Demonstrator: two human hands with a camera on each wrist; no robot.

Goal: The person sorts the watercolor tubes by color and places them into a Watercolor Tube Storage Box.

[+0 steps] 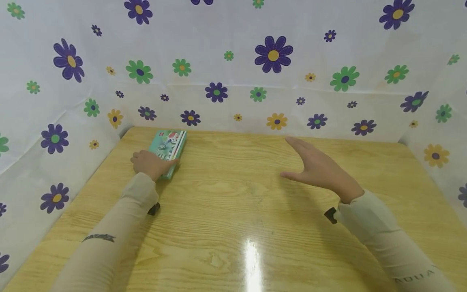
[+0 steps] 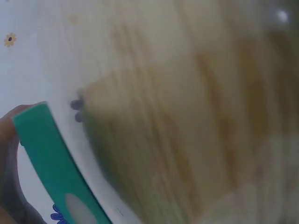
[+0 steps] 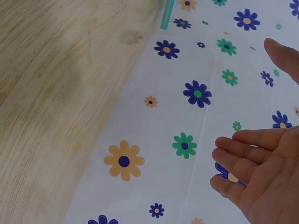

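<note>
My left hand (image 1: pixel 148 163) grips the near end of a flat teal box (image 1: pixel 168 142), its thumb along the right side and its fingers at the left. A small red logo and a printed picture show on the box's top. From the left wrist, the plain green side of the box and part of the hand (image 2: pixel 11 177) appear at the lower left. My right hand (image 1: pixel 321 168) is held over the right half of the table, thumb spread from its straight fingers, holding nothing. Its palm (image 3: pixel 275 177) faces the right wrist camera.
A glossy wooden table (image 1: pixel 226 227) spreads below both arms, with a bright reflection near its front. White cloth (image 1: pixel 233 24) printed with purple, green and orange flowers borders it at the back and both sides. The box lies close to the back left corner.
</note>
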